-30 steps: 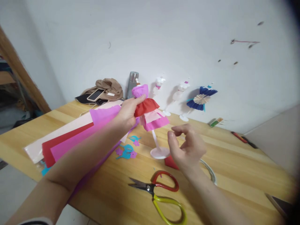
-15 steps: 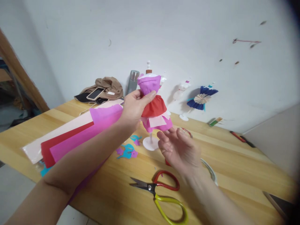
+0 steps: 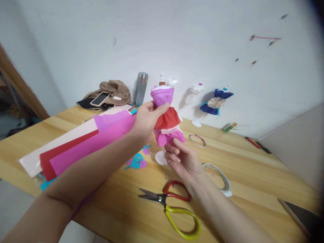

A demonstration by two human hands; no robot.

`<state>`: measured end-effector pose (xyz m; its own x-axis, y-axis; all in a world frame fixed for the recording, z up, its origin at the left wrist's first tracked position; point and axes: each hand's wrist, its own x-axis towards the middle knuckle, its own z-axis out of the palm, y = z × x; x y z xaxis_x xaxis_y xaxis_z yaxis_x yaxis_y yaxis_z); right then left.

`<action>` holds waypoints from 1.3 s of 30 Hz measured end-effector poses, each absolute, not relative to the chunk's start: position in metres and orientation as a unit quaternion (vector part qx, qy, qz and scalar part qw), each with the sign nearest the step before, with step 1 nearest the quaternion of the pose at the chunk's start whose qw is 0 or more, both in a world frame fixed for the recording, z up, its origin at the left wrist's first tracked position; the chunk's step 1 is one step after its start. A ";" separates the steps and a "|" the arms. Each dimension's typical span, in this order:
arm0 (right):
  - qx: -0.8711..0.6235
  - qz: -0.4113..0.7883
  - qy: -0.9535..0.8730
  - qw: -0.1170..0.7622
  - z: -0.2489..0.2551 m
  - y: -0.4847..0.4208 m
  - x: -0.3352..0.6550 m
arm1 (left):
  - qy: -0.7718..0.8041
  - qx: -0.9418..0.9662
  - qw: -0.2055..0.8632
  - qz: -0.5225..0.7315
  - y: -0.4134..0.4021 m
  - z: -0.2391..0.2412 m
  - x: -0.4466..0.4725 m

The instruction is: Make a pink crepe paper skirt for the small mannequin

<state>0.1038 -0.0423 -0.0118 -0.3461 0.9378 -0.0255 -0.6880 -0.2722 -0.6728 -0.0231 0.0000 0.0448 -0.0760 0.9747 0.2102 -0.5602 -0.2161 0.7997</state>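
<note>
A small dress form [image 3: 162, 83] on a white round base wears a paper dress [image 3: 167, 118] with a purple-pink bodice, a red ruffle, a pale pink layer and a bright pink hem. My left hand [image 3: 149, 118] is wrapped round its waist, thumb across the front. Lower down, my right hand [image 3: 183, 158] pinches the pink hem between thumb and fingers. Scissors [image 3: 162, 199] with one red and one yellow handle lie slightly parted in front of it. Blue and purple paper cut-outs [image 3: 136, 161] are left of the base.
Sheets of coloured paper [image 3: 76, 152] lie left, partly under my left forearm. Behind are a brown cloth [image 3: 116, 91], a phone [image 3: 100, 99], a flask [image 3: 141, 89] and a dress form in blue pleats [image 3: 219, 101]. Tape rolls [image 3: 222, 177] and a dark-screened device [image 3: 298, 216] lie right.
My right hand has closed from a loose, open-fingered pose onto the hem. The pale pink layer, lifted outward before, now lies flatter. My left hand keeps its hold on the waist.
</note>
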 end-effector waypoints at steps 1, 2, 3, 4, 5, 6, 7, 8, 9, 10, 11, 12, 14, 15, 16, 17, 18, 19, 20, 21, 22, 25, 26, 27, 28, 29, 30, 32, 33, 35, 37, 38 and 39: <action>-0.219 0.767 -0.281 0.534 -0.012 -0.042 0.104 | 0.272 0.384 0.562 0.680 0.001 0.044 -0.024; -0.221 0.767 -0.278 0.534 -0.012 -0.041 0.105 | 0.272 0.387 0.561 0.679 0.002 0.043 -0.024; -0.220 0.769 -0.280 0.531 -0.011 -0.042 0.105 | 0.274 0.389 0.561 0.677 0.003 0.042 -0.025; -0.218 0.770 -0.285 0.528 -0.011 -0.042 0.105 | 0.276 0.391 0.562 0.675 0.003 0.041 -0.024; -0.214 0.769 -0.292 0.527 -0.010 -0.043 0.105 | 0.277 0.392 0.561 0.674 0.004 0.040 -0.024; -0.211 0.766 -0.299 0.529 -0.009 -0.044 0.105 | 0.279 0.391 0.561 0.674 0.004 0.040 -0.024; -0.208 0.763 -0.305 0.531 -0.008 -0.045 0.105 | 0.279 0.391 0.560 0.675 0.004 0.039 -0.023; -0.207 0.759 -0.311 0.533 -0.007 -0.046 0.104 | 0.280 0.390 0.560 0.675 0.003 0.038 -0.022; -0.208 0.757 -0.315 0.533 -0.006 -0.047 0.103 | 0.280 0.389 0.559 0.677 0.003 0.038 -0.022; -0.211 0.758 -0.317 0.530 -0.004 -0.047 0.103 | 0.281 0.388 0.558 0.677 0.003 0.037 -0.021; -0.216 0.759 -0.316 0.526 -0.003 -0.048 0.102 | 0.283 0.387 0.558 0.678 0.003 0.036 -0.020; -0.224 0.760 -0.312 0.525 -0.002 -0.048 0.102 | 0.286 0.388 0.557 0.677 0.003 0.035 -0.019; -0.240 0.760 -0.300 0.525 -0.001 -0.047 0.101 | 0.289 0.388 0.558 0.674 0.003 0.033 -0.018; -0.249 0.760 -0.296 0.522 -0.002 -0.046 0.102 | 0.291 0.387 0.562 0.671 0.003 0.032 -0.017; -0.256 0.762 -0.294 0.517 -0.002 -0.045 0.102 | 0.293 0.385 0.565 0.668 0.003 0.032 -0.017; -0.262 0.765 -0.295 0.510 -0.003 -0.043 0.103 | 0.295 0.383 0.568 0.666 0.003 0.031 -0.016; -0.268 0.767 -0.296 0.501 -0.005 -0.042 0.104 | 0.297 0.381 0.570 0.664 0.002 0.031 -0.016; -0.273 0.769 -0.298 0.495 -0.006 -0.041 0.105 | 0.298 0.379 0.573 0.663 0.002 0.031 -0.016; -0.277 0.770 -0.299 0.491 -0.007 -0.039 0.106 | 0.299 0.377 0.574 0.662 0.002 0.032 -0.016; -0.279 0.770 -0.300 0.489 -0.008 -0.038 0.106 | 0.299 0.376 0.576 0.662 0.002 0.033 -0.017; -0.279 0.769 -0.301 0.489 -0.009 -0.038 0.106 | 0.299 0.375 0.578 0.661 0.002 0.033 -0.017; -0.279 0.766 -0.311 0.489 -0.011 -0.037 0.106 | 0.298 0.371 0.585 0.656 0.003 0.033 -0.018; -0.280 0.763 -0.312 0.492 -0.011 -0.037 0.105 | 0.298 0.371 0.586 0.656 0.004 0.032 -0.018; -0.283 0.758 -0.313 0.498 -0.012 -0.038 0.105 | 0.297 0.371 0.585 0.657 0.006 0.031 -0.018; -0.285 0.753 -0.313 0.504 -0.012 -0.038 0.104 | 0.297 0.373 0.582 0.659 0.007 0.030 -0.019; -0.286 0.749 -0.315 0.509 -0.013 -0.039 0.103 | 0.295 0.377 0.577 0.661 0.008 0.028 -0.019; -0.286 0.744 -0.317 0.514 -0.013 -0.039 0.103 | 0.294 0.382 0.571 0.665 0.010 0.027 -0.020; -0.285 0.736 -0.325 0.522 -0.014 -0.039 0.102 | 0.290 0.391 0.560 0.670 0.012 0.025 -0.021; -0.283 0.731 -0.329 0.526 -0.014 -0.038 0.102 | 0.289 0.394 0.556 0.672 0.012 0.024 -0.021; -0.282 0.723 -0.339 0.532 -0.015 -0.037 0.101 | 0.287 0.395 0.551 0.676 0.012 0.025 -0.022; -0.285 0.713 -0.350 0.537 -0.015 -0.037 0.100 | 0.291 0.388 0.549 0.681 0.011 0.027 -0.022; -0.287 0.706 -0.359 0.539 -0.015 -0.037 0.100 | 0.295 0.381 0.549 0.683 0.011 0.028 -0.021; -0.290 0.699 -0.368 0.540 -0.015 -0.038 0.099 | 0.300 0.374 0.549 0.685 0.010 0.029 -0.021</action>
